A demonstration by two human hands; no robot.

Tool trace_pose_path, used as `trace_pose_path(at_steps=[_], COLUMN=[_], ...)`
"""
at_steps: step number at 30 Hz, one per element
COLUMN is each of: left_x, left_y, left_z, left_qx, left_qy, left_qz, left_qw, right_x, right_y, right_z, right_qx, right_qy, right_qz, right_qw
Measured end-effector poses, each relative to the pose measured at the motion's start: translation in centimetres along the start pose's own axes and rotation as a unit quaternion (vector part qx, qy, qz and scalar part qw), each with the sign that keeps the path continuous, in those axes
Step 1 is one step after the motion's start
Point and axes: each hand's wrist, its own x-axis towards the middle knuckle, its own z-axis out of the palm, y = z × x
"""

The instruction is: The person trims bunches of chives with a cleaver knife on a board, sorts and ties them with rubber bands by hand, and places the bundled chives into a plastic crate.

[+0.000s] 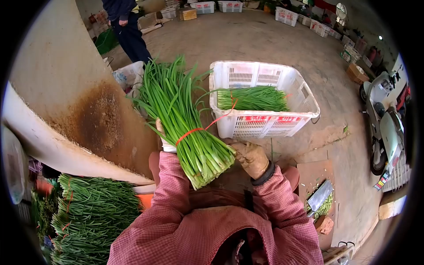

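A large bundle of long green stalks (176, 106), tied with a red band (189, 136), is held up in front of me. My left hand (164, 137), in a pale glove, supports it from the left and is mostly hidden behind the stalks. My right hand (249, 158), in a brown glove, is closed at the cut ends on the bundle's right side. Beyond the bundle stands a white plastic crate (269, 119) with another tied green bundle (260, 98) lying inside. A loose red tail of the band reaches toward the crate.
Stacked green bundles (92, 221) lie at lower left beside a stained wall (101, 119). A cleaver (320, 195) rests on a board (316, 172) at right. A scooter (384, 128) stands far right. Another person (128, 31) is at upper left; more crates (286, 16) line the back.
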Motion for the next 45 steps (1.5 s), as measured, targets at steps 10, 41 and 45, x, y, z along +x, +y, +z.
trace_pose_path(at_steps=[10, 41, 45], left_x=[-1.6, -7.6, -7.7], left_y=[-0.3, -6.9, -7.4], left_z=[4.3, 5.6, 5.7], left_qx=[0.019, 0.190, 0.250], left_qy=[0.219, 0.247, 0.251], left_qz=[0.087, -0.070, -0.046], left_qw=[0.972, 0.948, 0.934], right_x=[-3.1, 2.9, 2.0], right_y=[-7.4, 3.2, 5.9], right_z=[-1.8, 4.0, 0.7], right_qx=[-0.168, 0.512, 0.489], right_qy=[0.037, 0.165, 0.281], right_qz=[0.103, 0.304, 0.346], right_qw=[0.980, 0.786, 0.750])
